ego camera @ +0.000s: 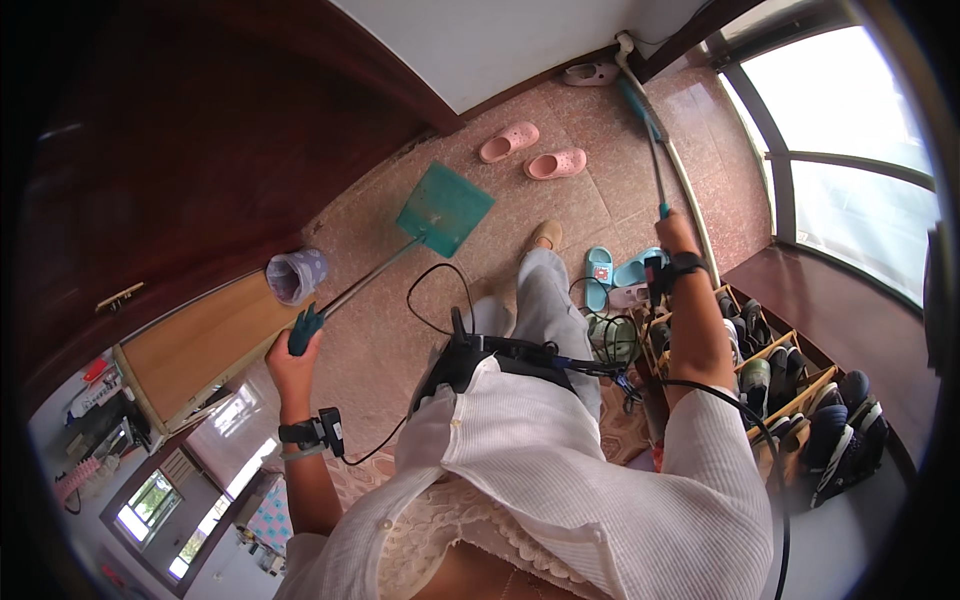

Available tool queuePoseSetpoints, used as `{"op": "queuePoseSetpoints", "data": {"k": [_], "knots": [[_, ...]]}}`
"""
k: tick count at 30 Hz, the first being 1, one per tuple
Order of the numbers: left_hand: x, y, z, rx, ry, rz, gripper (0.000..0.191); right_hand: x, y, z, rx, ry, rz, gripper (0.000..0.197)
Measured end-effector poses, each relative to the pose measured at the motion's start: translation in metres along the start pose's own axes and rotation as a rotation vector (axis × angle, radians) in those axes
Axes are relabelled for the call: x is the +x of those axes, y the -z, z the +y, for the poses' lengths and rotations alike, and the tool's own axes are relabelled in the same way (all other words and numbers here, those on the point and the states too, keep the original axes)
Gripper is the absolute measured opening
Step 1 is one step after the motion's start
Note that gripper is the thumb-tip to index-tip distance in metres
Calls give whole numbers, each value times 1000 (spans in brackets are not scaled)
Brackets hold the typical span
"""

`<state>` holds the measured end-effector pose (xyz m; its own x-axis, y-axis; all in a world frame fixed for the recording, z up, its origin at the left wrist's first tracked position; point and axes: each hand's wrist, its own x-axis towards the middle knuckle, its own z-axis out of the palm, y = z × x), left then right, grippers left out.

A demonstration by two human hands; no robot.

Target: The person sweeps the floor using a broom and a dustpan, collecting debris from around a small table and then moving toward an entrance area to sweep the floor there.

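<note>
My left hand (294, 356) is closed around the dark teal grip of a long-handled dustpan (446, 208). Its flat green pan is over the tiled floor, left of a pair of pink clogs (555, 163). My right hand (677, 231) grips the teal end of a thin metal handle (658, 169). That handle runs up to a blue-green head (637, 105), probably a broom's, partly hidden beside a pale pipe (686, 180). Another clog (591, 73) lies by the wall near this head.
A wooden shoe rack (795, 397) full of shoes stands at the right, with blue slippers (598, 277) near it. A polka-dot waste bin (296, 276) is beside the wooden cabinet (210, 337) at left. Windows line the right side; cables hang at my waist.
</note>
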<state>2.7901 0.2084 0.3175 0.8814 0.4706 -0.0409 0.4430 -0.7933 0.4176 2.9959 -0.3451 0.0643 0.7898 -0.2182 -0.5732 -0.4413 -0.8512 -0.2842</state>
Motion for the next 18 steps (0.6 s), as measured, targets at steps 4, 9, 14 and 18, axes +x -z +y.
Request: {"op": "queuePoseSetpoints", "data": {"k": [4, 9, 14, 18], "knots": [[-27, 5, -30, -27, 92, 3, 24, -70, -24, -27, -121, 86, -95, 25], [-44, -1, -75, -41, 132, 3, 24, -150, 2, 3, -58, 144, 22, 41], [-58, -5, -107, -48, 136, -24, 25, -217, 3, -21, 236, 155, -10, 37], [-59, -3, -122, -29, 107, -8, 25, -228, 2, -37, 719, -198, -285, 26]]}}
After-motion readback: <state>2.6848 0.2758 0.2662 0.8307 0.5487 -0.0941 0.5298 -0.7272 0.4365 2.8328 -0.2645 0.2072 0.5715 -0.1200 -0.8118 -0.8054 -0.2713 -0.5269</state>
